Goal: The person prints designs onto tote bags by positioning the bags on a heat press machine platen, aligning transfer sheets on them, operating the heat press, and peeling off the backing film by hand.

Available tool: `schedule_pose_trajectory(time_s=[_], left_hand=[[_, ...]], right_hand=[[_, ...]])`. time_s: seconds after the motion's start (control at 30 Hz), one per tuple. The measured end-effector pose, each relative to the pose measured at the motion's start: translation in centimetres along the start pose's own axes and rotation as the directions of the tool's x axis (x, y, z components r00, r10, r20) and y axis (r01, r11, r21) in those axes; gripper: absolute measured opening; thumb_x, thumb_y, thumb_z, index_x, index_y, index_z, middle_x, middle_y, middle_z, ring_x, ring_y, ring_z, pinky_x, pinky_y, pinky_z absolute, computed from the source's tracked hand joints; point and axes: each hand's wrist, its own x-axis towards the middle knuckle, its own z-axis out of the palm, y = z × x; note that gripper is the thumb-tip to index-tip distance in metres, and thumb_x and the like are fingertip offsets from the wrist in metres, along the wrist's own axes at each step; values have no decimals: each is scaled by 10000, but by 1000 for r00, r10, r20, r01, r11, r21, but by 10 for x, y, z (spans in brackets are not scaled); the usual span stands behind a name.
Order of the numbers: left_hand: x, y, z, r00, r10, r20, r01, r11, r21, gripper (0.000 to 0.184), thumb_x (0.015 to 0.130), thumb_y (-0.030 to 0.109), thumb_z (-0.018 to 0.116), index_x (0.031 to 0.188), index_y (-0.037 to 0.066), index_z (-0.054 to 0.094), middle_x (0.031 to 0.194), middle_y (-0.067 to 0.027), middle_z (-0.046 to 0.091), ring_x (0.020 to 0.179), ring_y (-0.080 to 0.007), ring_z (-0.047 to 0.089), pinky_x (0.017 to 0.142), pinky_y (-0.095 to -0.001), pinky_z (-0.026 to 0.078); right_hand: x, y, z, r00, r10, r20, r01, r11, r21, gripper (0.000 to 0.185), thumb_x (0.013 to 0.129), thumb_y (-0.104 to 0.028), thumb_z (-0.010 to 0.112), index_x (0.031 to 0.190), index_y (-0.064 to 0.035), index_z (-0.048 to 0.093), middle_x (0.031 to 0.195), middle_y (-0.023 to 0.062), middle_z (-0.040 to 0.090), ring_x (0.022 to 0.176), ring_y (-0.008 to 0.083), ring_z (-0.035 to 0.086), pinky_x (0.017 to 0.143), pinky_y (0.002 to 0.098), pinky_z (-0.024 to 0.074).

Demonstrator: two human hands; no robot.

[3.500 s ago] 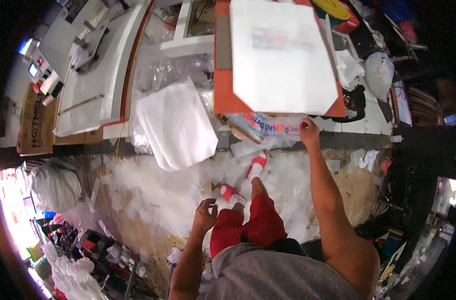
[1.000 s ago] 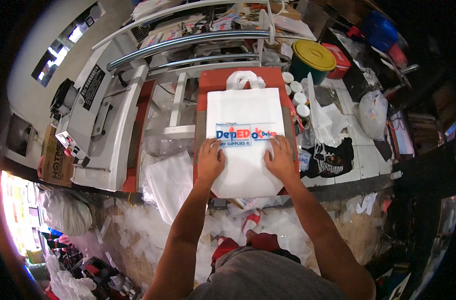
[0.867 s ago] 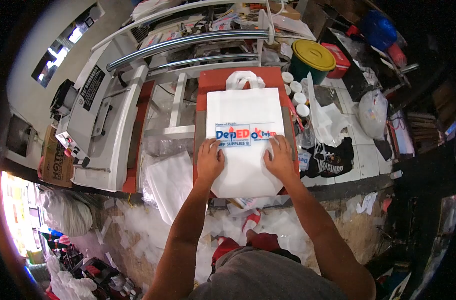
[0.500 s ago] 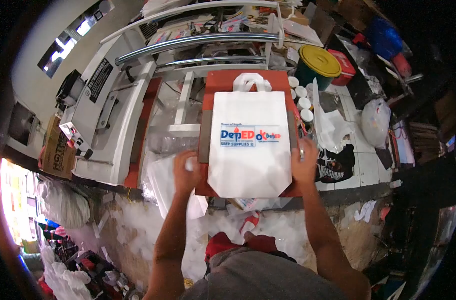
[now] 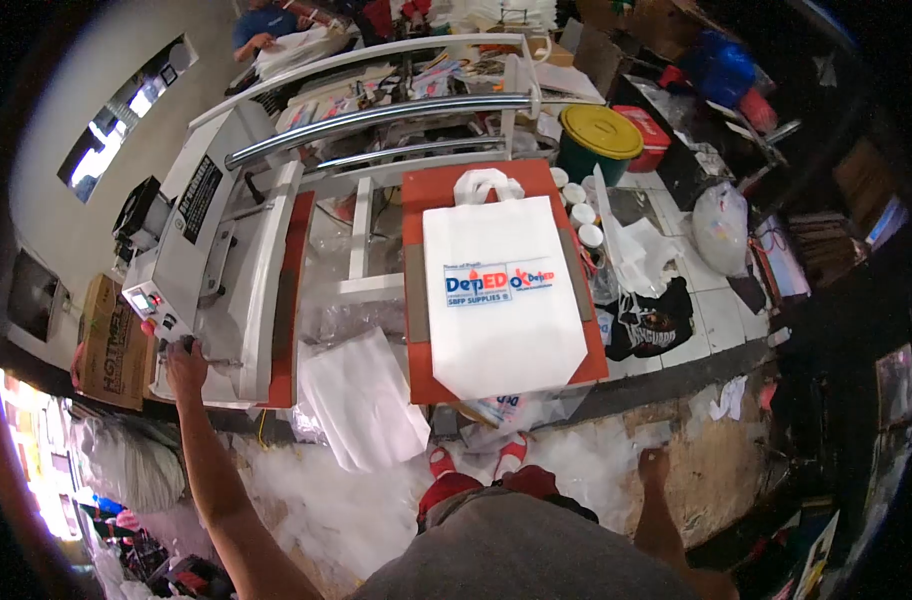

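Now untouched, one white fabric tote bag (image 5: 506,345), blue-and-red print, lies flat on a red rectangular board (image 5: 419,190) at twelve o'clock, apparently settled. Left hand (image 5: 186,372), moved to ten o'clock, curls around a black knob (image 5: 186,342); right hand (image 5: 654,466), three o'clock, fingers unreadable.

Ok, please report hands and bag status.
Left hand at black knob; right hand low, touching nothing visible. White bag flat on red board. Nothing covering it.

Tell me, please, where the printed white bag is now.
In the head view, the printed white bag lies just right of centre on a red board, left of the black cloth.
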Motion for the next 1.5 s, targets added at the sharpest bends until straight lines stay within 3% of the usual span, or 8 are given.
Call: schedule_pose_trajectory(time_s=[0.13,0.37,0.57,1.03,1.23,1.3,1.4,1.5], left_hand=[[9,-6,-4,975,89,202,-73,994,-85,404,950,339,587,1100,-35,621,1135,-263,584,1099,-453,548,936,-523,452],[-22,30,-19,961,228,158,-215,972,-96,326,958,307,580,1058,-3,594,1052,-232,587,1021,-441,562,865,-535,468],[-79,109,-23,944,315,-98,-327,933,-151,359,954,259,583,1147,-43,570,1119,-289,590,1012,-489,572,888,-552,480],[-402,18,-5,932,-100,347,239,891,-386,182,902,179,602,895,21,690,809,-198,700,739,-409,674,673,-485,528],[-619,-202,120,660,-38,750,471,799,-373,262,857,252,570,771,26,673,779,-226,679,748,-442,661,665,-516,538],[-652,-244,106,571,261,778,-16,952,-307,254,880,253,545,818,56,694,802,-206,699,738,-398,680,669,-510,547],[-680,-282,101,239,110,965,961,119,-251,226,857,232,586,719,73,667,712,-156,686,606,-302,657,562,-428,534],[-661,-323,107,265,-37,964,901,365,-234,219,841,206,603,666,76,623,634,-101,618,530,-229,579,485,-376,468]], right_hand=[[-28,121,89,997,-70,20,68,995,78,213,902,-168,612,990,24,643,931,227,630,969,400,622,852,467,502],[-23,-121,-66,994,3,-105,49,875,482,169,887,-147,633,985,-10,636,951,175,642,926,368,623,839,446,501],[33,-300,-101,610,-651,-452,791,527,310,197,895,-97,662,1077,-38,617,1053,169,644,1011,354,616,908,433,496],[-157,-594,-113,-32,-874,-484,913,-222,341,297,877,-215,675,1087,-11,635,1141,165,613,1076,352,558,955,472,440],[-167,-595,-91,334,-868,-368,932,362,-6,435,853,-488,666,944,-63,684,983,139,674,1009,340,572,973,516,339],[-164,-585,-92,360,-799,-482,896,440,-59,469,859,-524,645,892,-57,685,946,149,679,985,351,585,941,509,377],[-154,-569,-109,491,-783,-381,833,550,-58,502,850,-562,643,868,-61,666,966,147,673,984,368,588,875,546,427],[-147,-555,-112,533,-729,-430,745,645,-171,530,858,-587,625,853,-59,651,946,159,665,971,375,592,811,543,462]])
